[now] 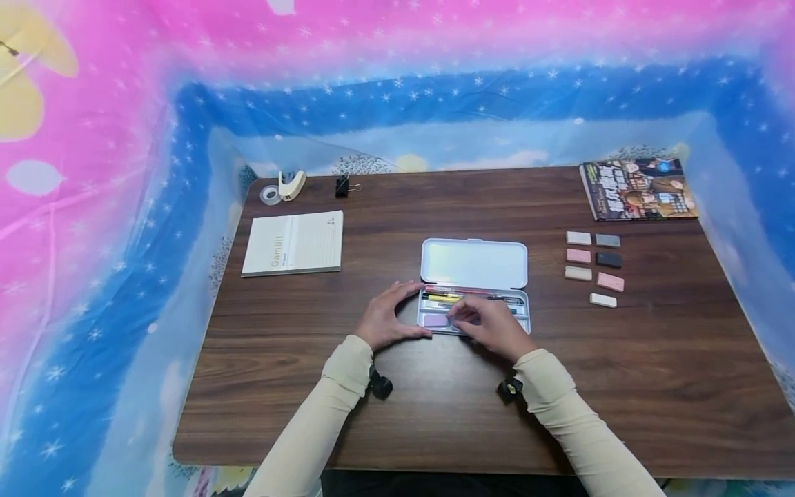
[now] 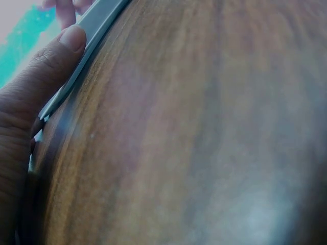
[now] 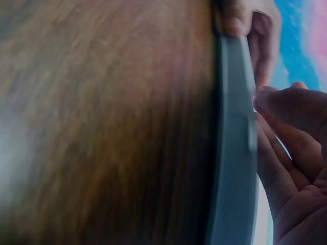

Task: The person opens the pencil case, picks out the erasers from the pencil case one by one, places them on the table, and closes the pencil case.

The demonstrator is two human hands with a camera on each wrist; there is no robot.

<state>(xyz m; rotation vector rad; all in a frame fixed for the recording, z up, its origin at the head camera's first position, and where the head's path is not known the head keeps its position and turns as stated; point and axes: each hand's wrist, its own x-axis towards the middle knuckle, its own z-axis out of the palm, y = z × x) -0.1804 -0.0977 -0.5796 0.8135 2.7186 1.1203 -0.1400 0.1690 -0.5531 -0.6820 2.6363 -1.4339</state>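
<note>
A pale metal pencil case [image 1: 475,264] lies on the table with its lid folded back. Pens and pencils, one of them yellow [image 1: 439,298], lie in its rear part, and a lilac eraser [image 1: 435,321] sits at the front left. My left hand [image 1: 388,317] grips the case's left end, its thumb [image 2: 64,48] along the front edge and its fingers at the rear corner. Over the case's front compartment, my right hand [image 1: 493,326] has bent fingers, their tips beside the eraser's right end. Whatever lies between those fingertips is hidden. The right wrist view shows the front wall [image 3: 235,168] near the right thumb.
Right of the case lie several erasers: white [image 1: 578,238], grey, pink [image 1: 578,256], black [image 1: 609,260]. A comic book [image 1: 642,190] is at the back right. At left are a notebook [image 1: 295,243], tape roll [image 1: 270,195], cream stapler-like tool [image 1: 291,185] and binder clip [image 1: 342,187].
</note>
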